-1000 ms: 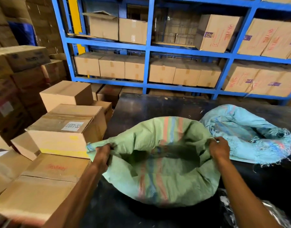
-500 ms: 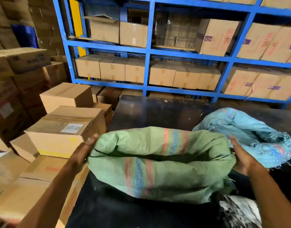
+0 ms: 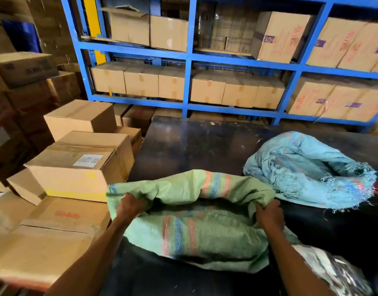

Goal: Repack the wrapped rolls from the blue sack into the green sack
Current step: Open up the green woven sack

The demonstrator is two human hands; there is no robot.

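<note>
A green woven sack [image 3: 196, 229] with red and blue stripes lies on the black table [image 3: 194, 144] in front of me, its mouth held apart. My left hand [image 3: 130, 207] grips the left side of its rim. My right hand [image 3: 269, 214] grips the right side of the rim. The blue sack [image 3: 307, 169] sits crumpled on the table behind and to the right, its frayed mouth facing right. No wrapped rolls are visible; the insides of both sacks are hidden.
Stacked cardboard boxes [image 3: 77, 167] crowd the table's left side. Blue shelving [image 3: 188, 58] filled with cartons stands behind the table. A crumpled white and dark plastic wrap [image 3: 333, 272] lies at the bottom right.
Half a second ago my hands were flat against the outside of the green sack; now both grip its rim and pull the mouth apart again. The view has shifted slightly.
</note>
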